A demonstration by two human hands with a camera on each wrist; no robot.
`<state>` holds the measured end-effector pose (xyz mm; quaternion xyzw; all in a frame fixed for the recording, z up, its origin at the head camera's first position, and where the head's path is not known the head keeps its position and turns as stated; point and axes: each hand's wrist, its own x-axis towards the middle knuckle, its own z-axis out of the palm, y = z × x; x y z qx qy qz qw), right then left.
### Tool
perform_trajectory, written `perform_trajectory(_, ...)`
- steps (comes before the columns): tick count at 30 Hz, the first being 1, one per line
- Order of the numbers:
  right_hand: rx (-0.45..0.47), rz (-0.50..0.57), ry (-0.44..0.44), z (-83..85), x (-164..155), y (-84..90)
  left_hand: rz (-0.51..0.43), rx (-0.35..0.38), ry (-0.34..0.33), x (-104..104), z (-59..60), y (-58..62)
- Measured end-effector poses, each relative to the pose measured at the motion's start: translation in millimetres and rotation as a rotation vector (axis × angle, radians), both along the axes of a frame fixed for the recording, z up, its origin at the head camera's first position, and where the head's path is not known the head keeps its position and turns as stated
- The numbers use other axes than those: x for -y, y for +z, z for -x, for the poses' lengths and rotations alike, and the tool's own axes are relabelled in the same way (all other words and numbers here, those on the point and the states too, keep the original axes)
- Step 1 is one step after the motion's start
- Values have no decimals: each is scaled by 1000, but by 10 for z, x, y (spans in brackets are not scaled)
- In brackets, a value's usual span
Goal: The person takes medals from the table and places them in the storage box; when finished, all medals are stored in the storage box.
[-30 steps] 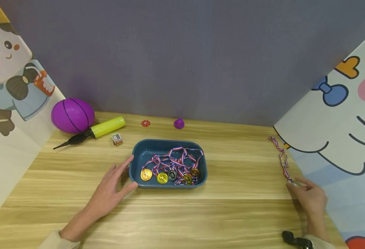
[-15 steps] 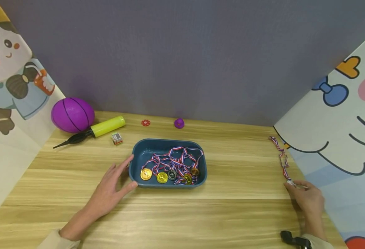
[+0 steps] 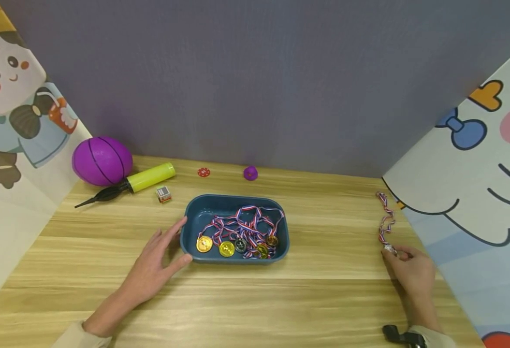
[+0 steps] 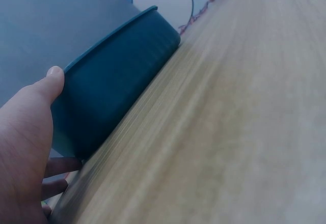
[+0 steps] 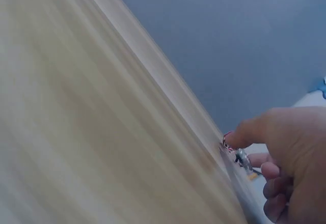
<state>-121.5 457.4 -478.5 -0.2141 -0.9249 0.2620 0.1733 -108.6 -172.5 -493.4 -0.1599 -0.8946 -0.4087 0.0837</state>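
Note:
My right hand [image 3: 413, 273] pinches a silver-coloured medal [image 5: 243, 159] between thumb and fingers, low over the table at the right. From the medal a red, white and blue striped ribbon [image 3: 386, 220] trails away toward the back. At the middle of the table is a dark blue-green plastic basin [image 3: 202, 217]. Inside it several gold-coloured medals [image 3: 204, 244] and a dark one [image 3: 240, 245] lie among tangled striped ribbons [image 3: 248, 224]. My left hand [image 3: 150, 270], fingers spread and fairly straight, touches the basin's left end, its thumb at the rim in the left wrist view.
Back left on the wooden table [image 3: 255, 309] are a purple ball [image 3: 102, 161], a yellow and black hand pump [image 3: 150, 178] and a small box [image 3: 164, 194]. A red chip [image 3: 203, 172] and a small purple object [image 3: 250, 173] lie near the grey back wall [image 3: 255, 87].
My right hand has moved left with the pinched medal, drawing the near part of its ribbon along. The left hand and the basin stay where they were.

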Motion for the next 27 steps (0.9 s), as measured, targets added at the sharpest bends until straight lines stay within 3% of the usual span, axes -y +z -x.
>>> perform_trajectory(11, -248, -40, 138, 88, 558, -9, 4, 7, 4, 3, -2, 7)
perform_trajectory(27, -531, 156, 184, 10, 1025, 301, -4, 5, 5, 2, 9, -28)
